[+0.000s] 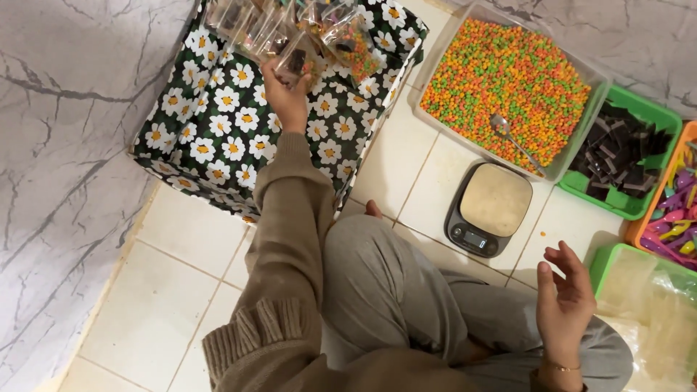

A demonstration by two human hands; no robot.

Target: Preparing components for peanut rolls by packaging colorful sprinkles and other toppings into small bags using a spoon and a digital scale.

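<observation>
Two hands are at work: the left hand [284, 93] reaches far over the daisy-print box [218, 138], fingers pinching a small clear packet [294, 62] above the packets piled inside. Near right, the right hand [566, 305] hovers empty, fingers spread, beside the kitchen scale [488, 209] on the tiled floor [181, 290].

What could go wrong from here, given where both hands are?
1. The left hand holds a small clear packet at the rim of the daisy-print box; released short, it may land on the tiled floor.
2. The packets in the box are heaped high; another could slide off.
3. The right hand hovers empty near the scale; a careless sweep might knock it or the spoon in the tray of coloured pellets.
</observation>
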